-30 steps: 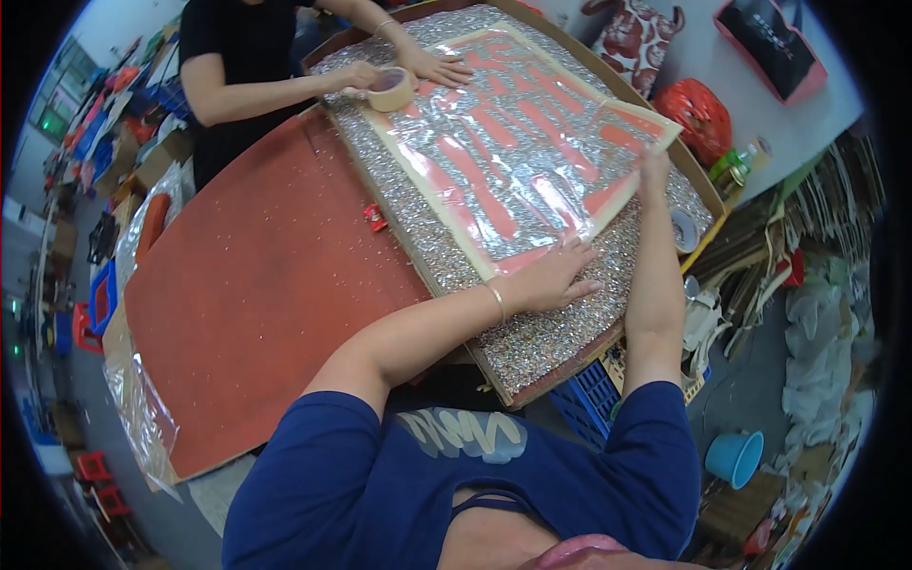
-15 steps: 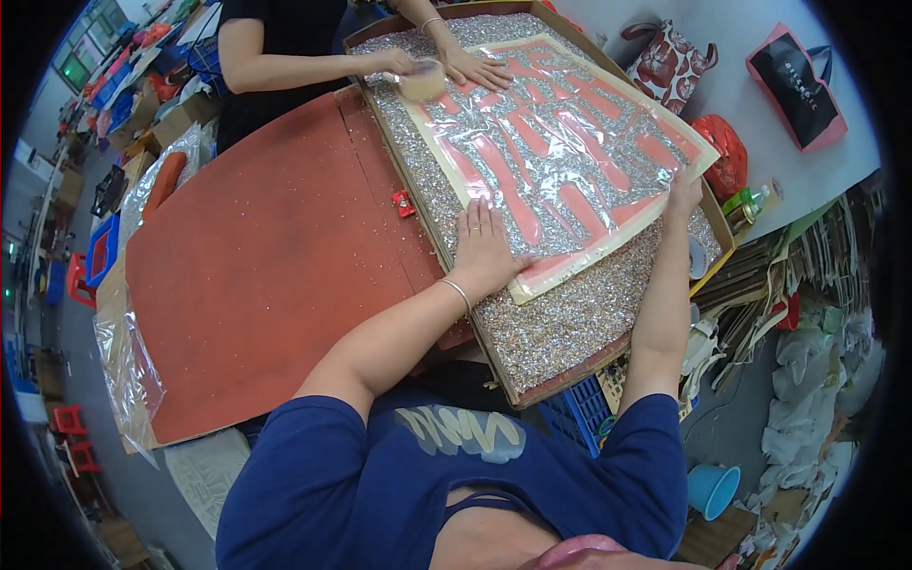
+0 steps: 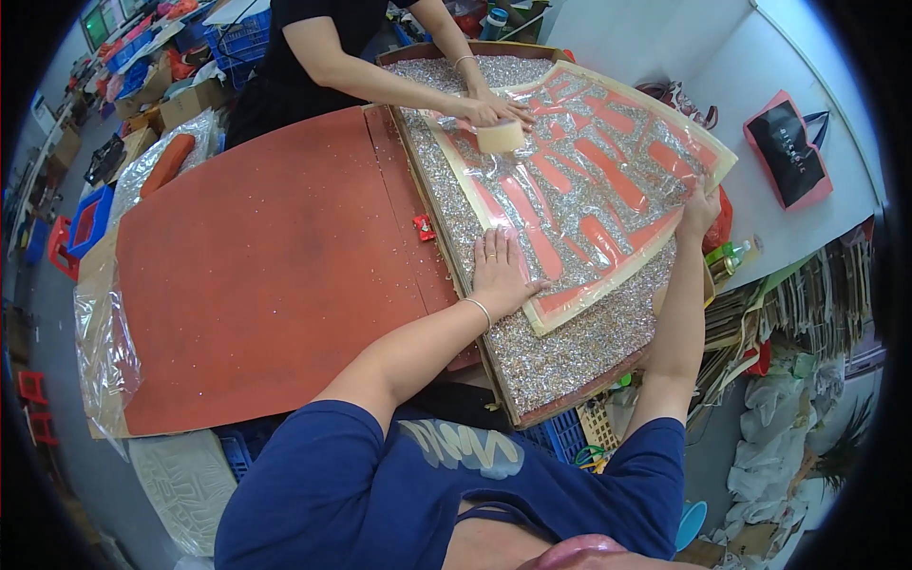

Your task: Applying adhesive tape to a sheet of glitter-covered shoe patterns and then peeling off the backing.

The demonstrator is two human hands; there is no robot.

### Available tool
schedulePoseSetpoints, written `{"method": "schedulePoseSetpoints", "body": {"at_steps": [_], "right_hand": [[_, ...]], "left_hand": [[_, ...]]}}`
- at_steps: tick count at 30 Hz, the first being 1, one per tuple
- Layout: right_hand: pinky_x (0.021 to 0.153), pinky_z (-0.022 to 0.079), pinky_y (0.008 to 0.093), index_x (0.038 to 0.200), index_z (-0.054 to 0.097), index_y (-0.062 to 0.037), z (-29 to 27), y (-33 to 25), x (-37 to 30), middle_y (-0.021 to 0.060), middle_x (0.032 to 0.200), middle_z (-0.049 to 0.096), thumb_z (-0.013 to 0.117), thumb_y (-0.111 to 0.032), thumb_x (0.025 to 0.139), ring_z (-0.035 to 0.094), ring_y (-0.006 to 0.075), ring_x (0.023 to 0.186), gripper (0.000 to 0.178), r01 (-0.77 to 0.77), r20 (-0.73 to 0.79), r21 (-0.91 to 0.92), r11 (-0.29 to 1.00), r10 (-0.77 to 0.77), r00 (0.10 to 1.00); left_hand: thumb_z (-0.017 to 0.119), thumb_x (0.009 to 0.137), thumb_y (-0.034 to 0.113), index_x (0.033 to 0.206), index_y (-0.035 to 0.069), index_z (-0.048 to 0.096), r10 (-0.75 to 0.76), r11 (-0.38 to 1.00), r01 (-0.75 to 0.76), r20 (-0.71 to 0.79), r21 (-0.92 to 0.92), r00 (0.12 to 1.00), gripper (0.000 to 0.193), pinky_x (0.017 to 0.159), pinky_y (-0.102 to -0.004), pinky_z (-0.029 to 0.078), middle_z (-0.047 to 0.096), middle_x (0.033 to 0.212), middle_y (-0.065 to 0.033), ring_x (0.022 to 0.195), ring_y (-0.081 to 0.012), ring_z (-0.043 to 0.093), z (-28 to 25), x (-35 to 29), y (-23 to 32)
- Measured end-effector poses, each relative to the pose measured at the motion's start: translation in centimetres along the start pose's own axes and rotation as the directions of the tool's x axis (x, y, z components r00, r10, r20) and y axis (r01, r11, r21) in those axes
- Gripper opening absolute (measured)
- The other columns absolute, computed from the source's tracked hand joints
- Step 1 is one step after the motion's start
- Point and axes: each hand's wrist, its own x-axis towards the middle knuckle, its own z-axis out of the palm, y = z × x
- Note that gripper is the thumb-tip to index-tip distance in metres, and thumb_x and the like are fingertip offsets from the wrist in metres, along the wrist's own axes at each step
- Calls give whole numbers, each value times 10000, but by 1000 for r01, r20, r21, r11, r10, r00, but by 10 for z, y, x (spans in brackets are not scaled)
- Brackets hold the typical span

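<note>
A patterned sheet [image 3: 608, 176] with pink shapes, glittery gaps, a cream border and a shiny clear film lies over a shallow tray [image 3: 579, 391] of glittering small bits. My left hand [image 3: 503, 274] presses flat on the sheet's near left edge, fingers stretched and holding nothing. At the right edge, my right hand [image 3: 698, 211] is closed on the sheet's border; the fingertips are partly hidden. Across the tray, a co-worker's hand holds a tan, round, roll-like block [image 3: 501, 137] against the sheet. The co-worker's other hand lies close beside it.
Left of the tray extends a red-brown board [image 3: 266, 266] sprinkled with tiny bits. A small red packet [image 3: 424, 227] lies by the tray's rim. Stacked flat sheets [image 3: 807, 294] stand at the right, near a green-capped bottle [image 3: 730, 258]. A blue crate [image 3: 556, 437] sits under the tray.
The co-worker's block has moved right over the sheet, up to the other hand. My hands keep their places on the sheet. The whole view has shifted slightly.
</note>
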Motion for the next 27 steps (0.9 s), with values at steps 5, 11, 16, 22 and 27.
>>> {"method": "schedulePoseSetpoints", "body": {"at_steps": [5, 11, 16, 22, 27], "right_hand": [[591, 388, 213, 1180, 570, -8, 22, -33, 1, -23, 782, 541, 509, -133, 941, 462, 48, 666, 277, -29, 89, -40, 999, 32, 996], [619, 402, 241, 1179, 574, 3, 21, -44, 15, 2, 801, 579, 504, -147, 944, 482, 70, 682, 288, 162, 93, -189, 968, -146, 985], [601, 401, 239, 1138, 591, 15, 16, -59, 20, -14, 795, 579, 514, -141, 940, 484, 60, 676, 263, 311, 90, -240, 920, -298, 950], [769, 447, 277, 1107, 594, 46, -1, -95, 18, 91, 967, 662, 514, -134, 934, 584, 135, 854, 262, 327, 71, -248, 912, -320, 945], [748, 447, 258, 1060, 596, 42, -15, -118, 21, 72, 944, 656, 510, -140, 942, 576, 111, 835, 234, 375, 15, -223, 900, -381, 924]], "left_hand": [[321, 891, 621, 1430, -67, 157, -22, 998, 18, -77, -52, 997, 889, 1123, -506, -15, 92, 1504, -259, 1405, -399, 16, 10, 6, -4], [303, 947, 498, 1440, -9, 208, 15, 997, -18, -51, -75, 999, 713, 1121, -517, -7, 122, 1498, -264, 1403, -405, 38, 7, 4, -1], [295, 950, 494, 1453, 36, 212, 3, 998, -4, -25, -59, 1000, 686, 1119, -520, -28, 121, 1502, -257, 1406, -397, 26, 6, 2, -3], [284, 955, 490, 1443, 4, 212, 51, 994, -52, -18, -92, 999, 692, 1116, -533, 5, 150, 1486, -279, 1400, -416, 50, 2, 1, -2], [311, 946, 497, 1410, -16, 278, 82, 985, -95, -97, -144, 992, 693, 1111, -551, -5, 168, 1479, -284, 1397, -423, 46, 8, 2, -3]]}}
